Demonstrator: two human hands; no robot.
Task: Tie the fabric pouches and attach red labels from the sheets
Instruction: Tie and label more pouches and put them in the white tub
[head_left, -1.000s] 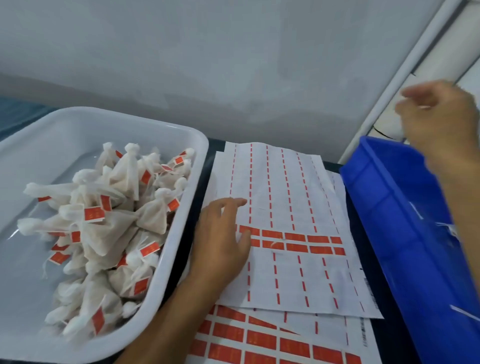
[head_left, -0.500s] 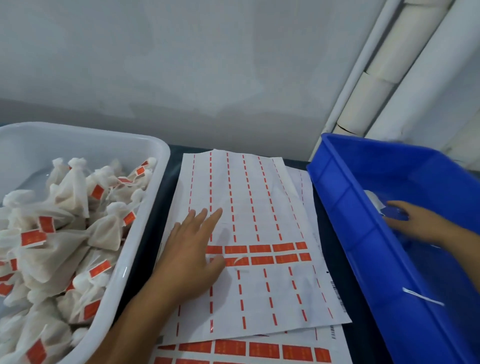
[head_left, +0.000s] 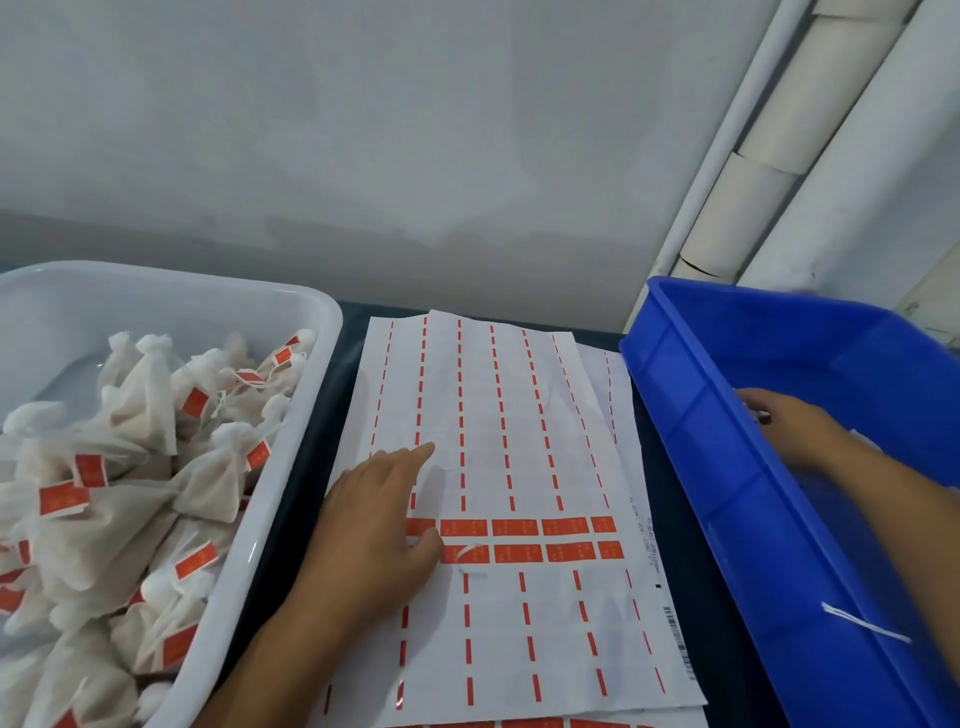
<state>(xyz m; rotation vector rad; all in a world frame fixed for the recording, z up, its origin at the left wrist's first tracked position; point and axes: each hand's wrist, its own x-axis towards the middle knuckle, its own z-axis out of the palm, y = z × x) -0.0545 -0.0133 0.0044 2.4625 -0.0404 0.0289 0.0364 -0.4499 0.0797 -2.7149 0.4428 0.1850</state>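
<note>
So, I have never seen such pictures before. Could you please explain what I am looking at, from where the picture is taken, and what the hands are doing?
There is no machine here: a person works with two bare hands, and a camera worn on the head looks forward and down at them. The left hand lies flat on the top label sheet, its thumb beside the two rows of red labels that remain unpeeled. The right hand reaches into the blue bin; whether it holds anything cannot be seen. On the left stands a white tub full of tied fabric pouches, many bearing red labels. More sheets lie under the top one.
</note>
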